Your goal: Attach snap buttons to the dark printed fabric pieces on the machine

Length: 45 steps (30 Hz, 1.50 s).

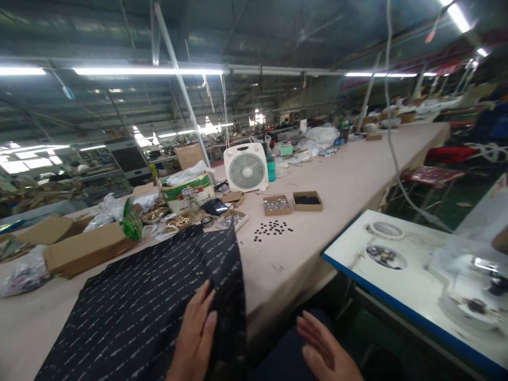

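Observation:
Dark fabric with rows of pale dashes (146,286) is spread over the left part of the table, its right end hanging over the near edge. On that fabric rests my left hand (195,330), fingers stretched out and gripping nothing. My right hand (323,346) is held in the air past the table edge, fingers extended and apart from the thumb, with nothing in it. Beyond the fabric lie several small black round pieces (273,228), loose on the table. Behind them sit a small box of silvery metal pieces (277,205) and a box of black contents (308,201).
A white box fan (246,167) stands at the table's back. To the left is a large open cardboard box (91,246) near plastic bags. On the right, a white machine table with a blue edge (381,283) carries a machine (472,301). A cable (391,132) hangs down.

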### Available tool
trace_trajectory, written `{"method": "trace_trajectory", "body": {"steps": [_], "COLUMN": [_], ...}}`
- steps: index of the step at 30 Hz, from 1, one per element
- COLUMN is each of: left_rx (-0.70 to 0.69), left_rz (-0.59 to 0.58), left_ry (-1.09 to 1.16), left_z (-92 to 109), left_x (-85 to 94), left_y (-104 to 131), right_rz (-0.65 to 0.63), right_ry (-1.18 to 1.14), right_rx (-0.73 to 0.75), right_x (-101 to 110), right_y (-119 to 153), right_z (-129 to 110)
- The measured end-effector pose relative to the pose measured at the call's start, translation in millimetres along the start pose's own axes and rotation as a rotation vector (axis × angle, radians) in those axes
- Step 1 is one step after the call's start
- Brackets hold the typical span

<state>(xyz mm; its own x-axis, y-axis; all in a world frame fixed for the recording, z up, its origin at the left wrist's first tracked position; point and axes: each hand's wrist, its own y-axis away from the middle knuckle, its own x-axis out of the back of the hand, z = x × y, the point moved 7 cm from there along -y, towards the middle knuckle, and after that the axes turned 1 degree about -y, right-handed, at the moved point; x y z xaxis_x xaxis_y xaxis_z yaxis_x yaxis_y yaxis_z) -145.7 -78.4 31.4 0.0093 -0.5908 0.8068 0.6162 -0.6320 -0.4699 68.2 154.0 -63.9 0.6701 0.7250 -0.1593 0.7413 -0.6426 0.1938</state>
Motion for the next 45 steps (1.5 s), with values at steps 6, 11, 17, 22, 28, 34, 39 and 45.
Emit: {"method": "trace_trajectory", "body": {"steps": [6,11,17,22,28,34,39,45], "left_rx": [-0.586,-0.498,-0.368,-0.293,-0.353,-0.331,-0.364,-0.536], "left_rz": [-0.220,-0.080,-0.759,-1.157,-1.035,-1.061,-1.098,-1.109], "left_ry": [0.055,0.045,0.106,0.355,0.492,0.724,0.493,0.268], "left_z": [116,121,118,149,196,232,214,195], "left_x": [-37.9,-5.9,-72.3,-95.9,-81.7,-73.4,-85.7,-91.8], "left_y": [24,-52,-97,-60,-70,-79,-67,-87], "right_rz": [-0.049,0.014,0.120,0.424,0.462,0.016,0.000,-0.038], "right_ry": [-0.090,-0.245,-0.324,0.155,1.107,1.341,1.316,1.175], "right_rx": [0.072,-0.009,-0.043,0.009,0.775,0.600,0.401,0.428], "right_x": [-55,1,55,114,47,1,27,25], "right_y": [-16,-2,18,37,91,50,24,22], "right_z": [-66,-41,-22,-36,-155,-144,-126,-136]}}
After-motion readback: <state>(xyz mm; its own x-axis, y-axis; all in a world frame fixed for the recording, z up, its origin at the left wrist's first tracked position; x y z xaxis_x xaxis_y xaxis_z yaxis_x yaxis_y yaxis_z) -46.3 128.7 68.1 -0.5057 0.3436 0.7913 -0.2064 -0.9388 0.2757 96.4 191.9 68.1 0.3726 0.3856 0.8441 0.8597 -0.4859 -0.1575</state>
